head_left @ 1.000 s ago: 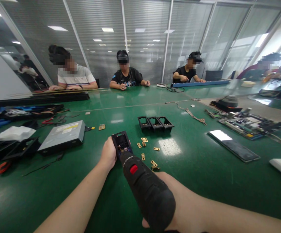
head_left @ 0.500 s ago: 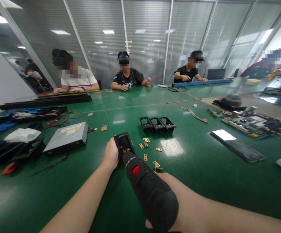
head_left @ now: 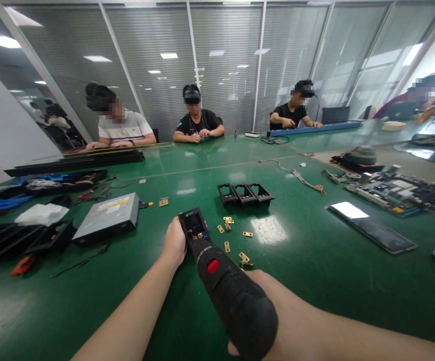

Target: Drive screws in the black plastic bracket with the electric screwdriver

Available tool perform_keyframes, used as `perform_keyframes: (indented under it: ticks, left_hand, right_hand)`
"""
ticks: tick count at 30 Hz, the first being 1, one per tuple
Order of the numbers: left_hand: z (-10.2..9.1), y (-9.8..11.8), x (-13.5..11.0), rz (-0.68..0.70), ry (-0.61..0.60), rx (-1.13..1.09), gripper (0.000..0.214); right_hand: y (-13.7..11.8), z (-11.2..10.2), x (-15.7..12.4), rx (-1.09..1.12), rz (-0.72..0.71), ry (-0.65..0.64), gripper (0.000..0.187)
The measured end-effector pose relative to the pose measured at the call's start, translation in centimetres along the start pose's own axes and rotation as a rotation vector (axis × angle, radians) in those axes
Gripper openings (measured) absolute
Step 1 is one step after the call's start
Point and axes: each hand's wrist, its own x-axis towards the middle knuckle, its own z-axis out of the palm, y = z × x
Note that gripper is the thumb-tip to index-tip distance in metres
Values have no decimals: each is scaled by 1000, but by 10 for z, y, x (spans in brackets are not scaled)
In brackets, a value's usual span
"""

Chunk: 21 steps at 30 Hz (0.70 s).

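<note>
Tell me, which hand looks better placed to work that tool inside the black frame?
The right hand, probably: it grips the power driver, whose nose points into the black frame, while the left hand holds that frame.

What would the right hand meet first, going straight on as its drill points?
Likely the black frame in the left hand; the drill overlaps it in view, though contact is unclear.

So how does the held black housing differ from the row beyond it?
The left hand grips the held housing; the row stands on the table. The held housing is single; the row numbers three. The drill points into the held housing, not the row. Both are black, with open frames.
</note>
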Motion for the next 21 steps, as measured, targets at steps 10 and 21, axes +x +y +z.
perform_keyframes:
  ticks: [10,21]
  left_hand:
    - [1,1,-1,-15,7,-27,42]
    - [3,3,-2,-20,15,2,45]
  right_hand:
    - [-4,2,0,48,-17,-11,33]
    - [4,-2,3,97,-60,-61,34]
